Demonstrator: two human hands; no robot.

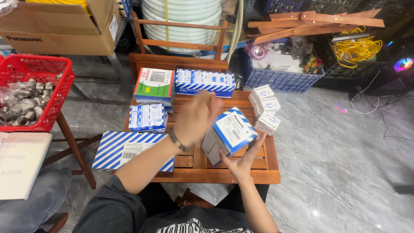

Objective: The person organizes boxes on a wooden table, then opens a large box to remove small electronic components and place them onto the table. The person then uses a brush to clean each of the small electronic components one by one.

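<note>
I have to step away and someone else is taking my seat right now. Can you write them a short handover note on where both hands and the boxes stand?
Right hand: open under the small blue-and-white box, propping it from below above the wooden table.
Left hand: raised and motion-blurred beside that box; whether it has a grip is unclear.
On the table: a large striped box at the near left, three more boxes at the back, and a pile of small white boxes on the right.
Done or left: cannot be judged; the held box looks closed.
</note>
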